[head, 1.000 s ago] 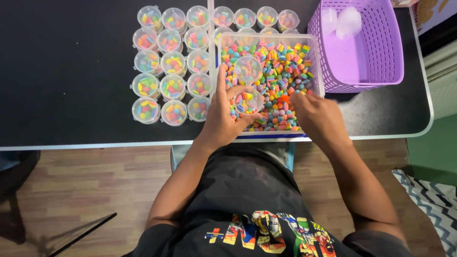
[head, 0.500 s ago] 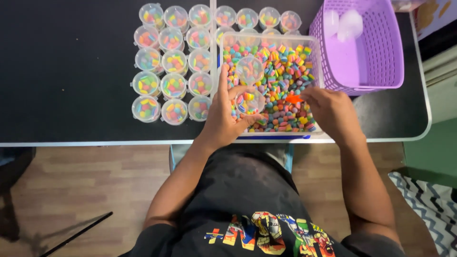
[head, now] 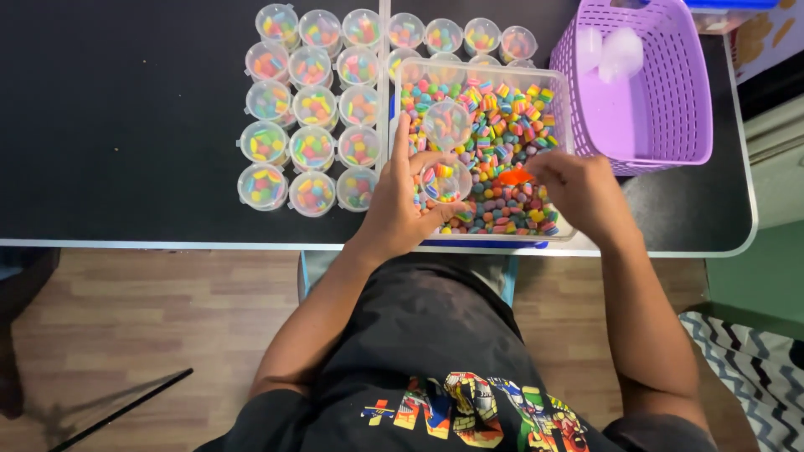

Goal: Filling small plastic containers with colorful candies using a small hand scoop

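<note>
Left hand (head: 394, 213) cupping small clear cup (head: 444, 182) (partly filled); right hand (head: 582, 192) pinching orange piece (head: 512, 177)

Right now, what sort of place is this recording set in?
Probably a home craft or packing desk: a black table on wood-look flooring, rows of small filled cups, a clear bin of colourful pieces and a purple basket.

purple basket (head: 670, 125), black table (head: 126, 125).
</note>
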